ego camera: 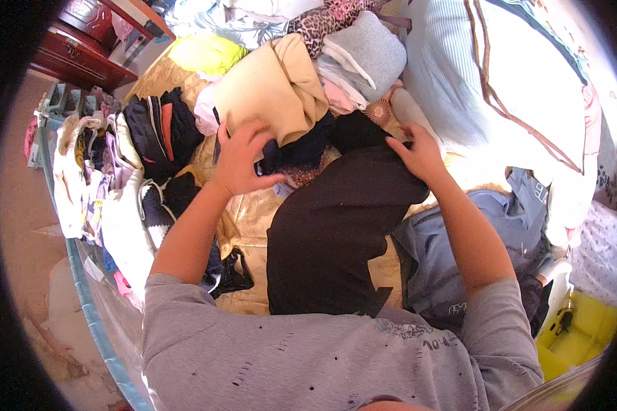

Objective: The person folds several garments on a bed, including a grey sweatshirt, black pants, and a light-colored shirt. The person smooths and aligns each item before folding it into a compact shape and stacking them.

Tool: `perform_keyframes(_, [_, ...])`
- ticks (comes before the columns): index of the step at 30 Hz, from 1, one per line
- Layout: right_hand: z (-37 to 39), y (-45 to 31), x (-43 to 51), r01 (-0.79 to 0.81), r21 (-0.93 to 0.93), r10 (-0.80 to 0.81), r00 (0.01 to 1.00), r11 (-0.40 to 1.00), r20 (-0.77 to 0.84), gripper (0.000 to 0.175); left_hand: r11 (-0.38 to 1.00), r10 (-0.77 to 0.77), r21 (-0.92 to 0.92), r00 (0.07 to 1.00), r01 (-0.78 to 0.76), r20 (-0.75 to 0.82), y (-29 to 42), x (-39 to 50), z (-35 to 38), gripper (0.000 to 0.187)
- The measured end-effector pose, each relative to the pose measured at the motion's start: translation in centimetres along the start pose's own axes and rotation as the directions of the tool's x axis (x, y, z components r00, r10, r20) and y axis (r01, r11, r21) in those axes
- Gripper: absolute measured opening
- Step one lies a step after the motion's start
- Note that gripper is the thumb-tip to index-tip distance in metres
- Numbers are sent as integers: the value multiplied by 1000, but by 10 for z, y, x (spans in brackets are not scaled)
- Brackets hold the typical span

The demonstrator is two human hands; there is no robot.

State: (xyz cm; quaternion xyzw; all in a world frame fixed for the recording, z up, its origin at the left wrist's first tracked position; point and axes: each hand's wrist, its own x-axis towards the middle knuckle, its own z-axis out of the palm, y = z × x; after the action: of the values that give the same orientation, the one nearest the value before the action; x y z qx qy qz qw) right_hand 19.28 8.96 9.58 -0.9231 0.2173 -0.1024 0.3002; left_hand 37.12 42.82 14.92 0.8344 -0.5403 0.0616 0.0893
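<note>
A black garment [329, 231] lies spread out before me, its near end reaching my shirt. My left hand [244, 156] is open, fingers spread, at the near edge of a folded beige garment [265, 87]. Whether its fingertips touch that fabric is hard to tell. Dark navy clothing [301, 151] sits under the beige fold. My right hand [419, 154] rests at the far right edge of the black garment, thumb against the cloth and index finger apart from it. Its other fingers are partly hidden.
Folded dark clothes [162, 133] and light clothes [95, 174] stand on the left, beside a blue-edged mesh side [82, 287]. A grey folded garment [375, 51] lies at the back. Blue-grey clothing [452, 241] is to the right, near a yellow container [578, 329].
</note>
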Motion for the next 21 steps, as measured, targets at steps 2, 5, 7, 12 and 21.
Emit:
perform_keyframes(2, [-24, 15, -34, 24, 63, -20, 998, 998, -58, 43, 999, -10, -47, 995, 5, -96, -6, 26, -21, 74])
perform_keyframes(5, [-55, 45, -78, -33, 79, 44, 989, 996, -141, 35, 995, -67, -95, 907, 30, -415, -32, 70, -27, 42])
perform_keyframes(7, [-76, 73, -109, -107, -14, 101, 974, 994, -205, 37, 974, -25, 173, 833, 144, -553, -42, 101, 2, 48])
perform_keyframes(12, [-127, 159, -187, -417, -121, 363, 876, 901, -318, 42, 884, 174, 465, 891, 46, -419, -44, 125, 97, 75])
perform_keyframes(21, [-199, 281, -184, -624, -291, 514, 772, 725, -375, 47, 995, 23, -92, 966, -48, -257, 112, 120, 9, 60])
